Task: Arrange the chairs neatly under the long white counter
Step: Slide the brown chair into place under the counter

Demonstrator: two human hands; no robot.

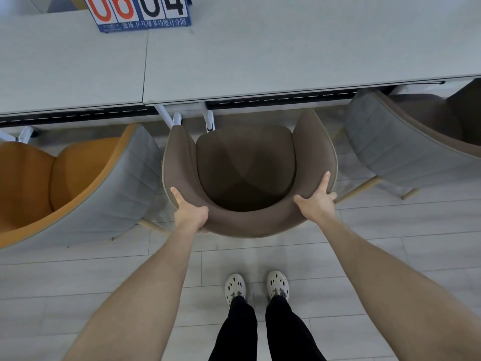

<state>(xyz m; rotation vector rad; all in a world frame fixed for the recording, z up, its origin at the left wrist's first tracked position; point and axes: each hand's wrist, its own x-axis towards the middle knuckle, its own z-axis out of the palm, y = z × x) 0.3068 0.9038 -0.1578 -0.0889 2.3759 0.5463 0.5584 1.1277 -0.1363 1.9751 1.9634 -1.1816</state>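
The left hand [188, 213] and right hand [316, 201] grip the curved back of the brown chair [246, 175], thumbs inside. Its arms stop just short of the worktop's [260, 61] near edge. An orange chair [52, 183] and a grey-backed chair [403, 142] flank it. A flip scoreboard [140, 11] stands farther back on the worktop.

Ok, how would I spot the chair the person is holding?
Find the long white counter across the top; three chairs stand along its near edge. It is the middle chair, with the left hand and right hand gripping its back. It alone is brown all over: one neighbour is the orange chair, the other the grey-backed chair.
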